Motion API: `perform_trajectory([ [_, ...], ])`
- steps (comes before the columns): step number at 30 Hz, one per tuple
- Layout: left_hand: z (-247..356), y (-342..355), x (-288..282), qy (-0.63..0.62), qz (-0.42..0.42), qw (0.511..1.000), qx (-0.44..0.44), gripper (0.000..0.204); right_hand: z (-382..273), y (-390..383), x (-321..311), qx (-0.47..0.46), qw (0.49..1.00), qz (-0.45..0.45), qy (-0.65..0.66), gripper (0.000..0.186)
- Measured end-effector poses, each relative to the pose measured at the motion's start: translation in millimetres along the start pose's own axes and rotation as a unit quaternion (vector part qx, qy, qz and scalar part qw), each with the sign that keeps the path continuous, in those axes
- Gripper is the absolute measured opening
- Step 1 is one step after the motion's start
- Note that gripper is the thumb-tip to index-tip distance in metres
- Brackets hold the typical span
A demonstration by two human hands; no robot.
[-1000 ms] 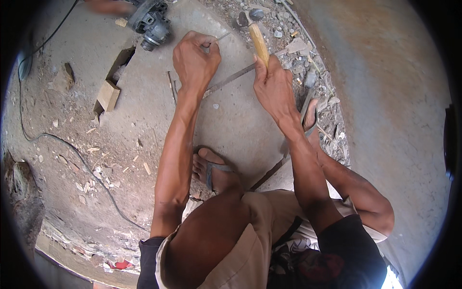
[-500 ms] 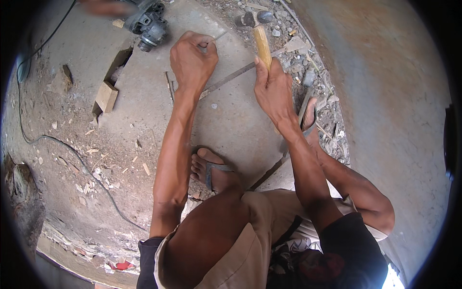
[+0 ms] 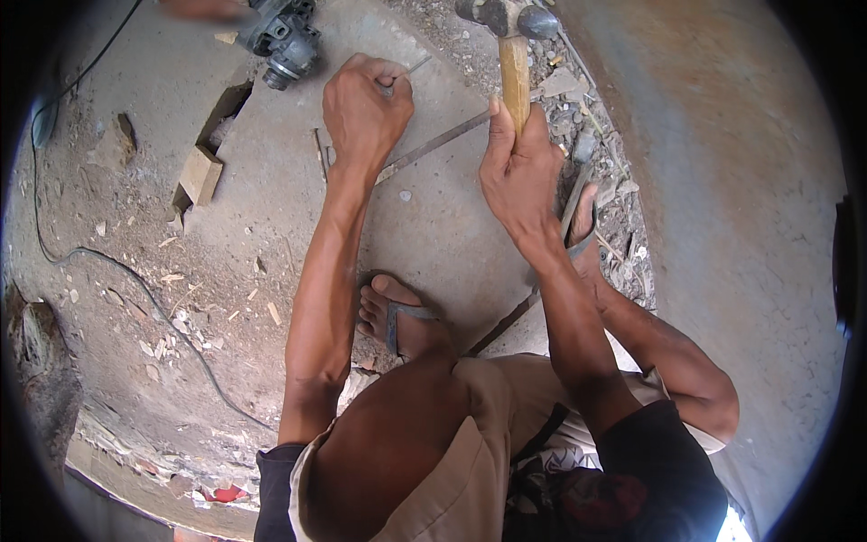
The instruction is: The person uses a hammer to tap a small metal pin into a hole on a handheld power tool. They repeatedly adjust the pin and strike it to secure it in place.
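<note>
My right hand (image 3: 526, 176) is wrapped round the wooden handle of a hammer (image 3: 515, 77). The hammer's dark metal head is raised above the ground, up at the top of the view. My left hand (image 3: 366, 104) is closed over the slab, pinching a thin grey nail (image 3: 419, 65) whose end sticks out past the fingers to the right. The rest of it is hidden by the hand. Beside my left wrist lie loose rusty nails (image 3: 320, 154). A long flat metal strip (image 3: 438, 143) runs across the slab between my two hands.
A grey power tool (image 3: 291, 54) lies beyond my left hand, near a blurred hand of another person (image 3: 206, 9). A wood block (image 3: 200, 175) sits by a gap at the left. A black cable (image 3: 149, 294) crosses the ground. Rubble (image 3: 564, 86) lines the wall's foot at the right.
My right hand has lifted the hammer, up and slightly to the right. My left hand has shifted only a little and still pinches the nail.
</note>
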State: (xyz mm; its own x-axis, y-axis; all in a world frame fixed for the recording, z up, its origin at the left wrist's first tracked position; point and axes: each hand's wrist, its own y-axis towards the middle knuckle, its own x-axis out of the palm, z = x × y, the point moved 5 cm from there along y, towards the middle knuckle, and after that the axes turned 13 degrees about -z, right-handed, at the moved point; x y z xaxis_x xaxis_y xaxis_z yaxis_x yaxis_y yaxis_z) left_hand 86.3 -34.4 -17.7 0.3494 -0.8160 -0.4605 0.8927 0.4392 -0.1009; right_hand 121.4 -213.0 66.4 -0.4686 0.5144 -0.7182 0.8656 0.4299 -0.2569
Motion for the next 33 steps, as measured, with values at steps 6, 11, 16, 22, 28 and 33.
perform_trajectory([
  [6,1.1,0.3,0.8,-0.012,0.0,1.0,-0.014,0.006,26.9,5.0,16.1,0.022,0.99,-0.078,-0.115,0.03],
  [11,-0.7,-0.9,-0.1,-0.003,0.009,1.0,0.002,0.006,3.0,1.8,-0.2,0.024,0.999,-0.035,-0.029,0.031],
  [16,1.3,1.9,1.9,-0.003,0.004,1.0,-0.007,0.006,9.9,1.1,7.4,-0.028,0.999,0.002,-0.045,0.031],
  [22,0.7,0.2,-0.8,0.0,0.006,1.0,-0.001,0.006,12.6,9.4,2.9,0.008,0.997,-0.044,-0.064,0.032],
  [28,1.4,0.8,1.8,0.004,0.001,1.0,-0.002,0.006,12.5,1.1,8.8,-0.003,0.999,-0.016,-0.046,0.033],
  [33,3.3,1.0,-0.3,0.012,-0.003,1.0,-0.008,0.006,24.8,10.0,14.2,0.038,0.992,-0.075,-0.096,0.034],
])
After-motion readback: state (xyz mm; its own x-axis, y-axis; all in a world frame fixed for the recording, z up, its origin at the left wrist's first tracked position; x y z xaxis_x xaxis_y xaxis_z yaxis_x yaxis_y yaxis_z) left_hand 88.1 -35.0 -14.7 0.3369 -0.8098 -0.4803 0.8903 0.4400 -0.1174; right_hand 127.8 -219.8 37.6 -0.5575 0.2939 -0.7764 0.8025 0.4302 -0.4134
